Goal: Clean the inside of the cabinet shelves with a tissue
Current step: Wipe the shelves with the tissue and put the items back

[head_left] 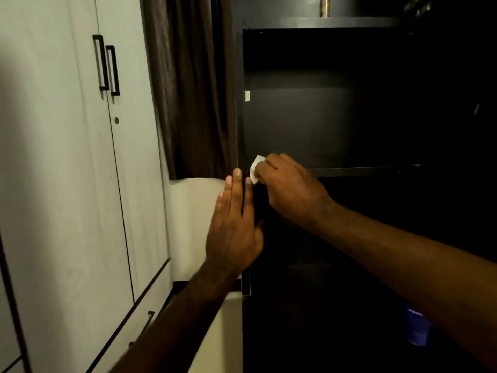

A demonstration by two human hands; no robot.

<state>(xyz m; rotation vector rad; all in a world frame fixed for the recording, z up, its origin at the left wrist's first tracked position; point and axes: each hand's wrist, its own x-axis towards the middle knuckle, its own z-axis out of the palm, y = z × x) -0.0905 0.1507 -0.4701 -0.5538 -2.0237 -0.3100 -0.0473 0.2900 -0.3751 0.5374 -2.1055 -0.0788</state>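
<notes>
Tissue [255, 168], white and crumpled, protrudes to the left of the curled fingers [265, 168] of the right hand [293, 189]. These fingers clench it against the left front corner of a dark cabinet [322, 117], at the level where a shelf board [355, 171] runs rightward from the knuckles. Only a small part of the tissue shows beyond the fingertips, and the rest is hidden inside the grasp.

The left hand [234, 224] holds nothing. Its fingers [236, 184] are straight, close together and pointing upward, laid flat along the front edge of the cabinet's left side panel [239, 117], and its thumb lies on the inner side of that edge. The left fingertips end just below and left of the tissue; whether they touch it cannot be told.

Above the right-hand fingers, a small white tab [247, 95] sits on the side panel. Higher still, an upper shelf [336, 22] carries a metallic cylinder [324, 6]. Left of the left-hand fingers hangs a brown curtain [188, 90]. Further left stand pale wardrobe doors [53, 157] with two black handles [107, 65] and a keyhole [116, 120]. Well below and right of both hands, in the dark lower compartment, a blue container [416, 329] stands partly hidden behind the right forearm [403, 265].
</notes>
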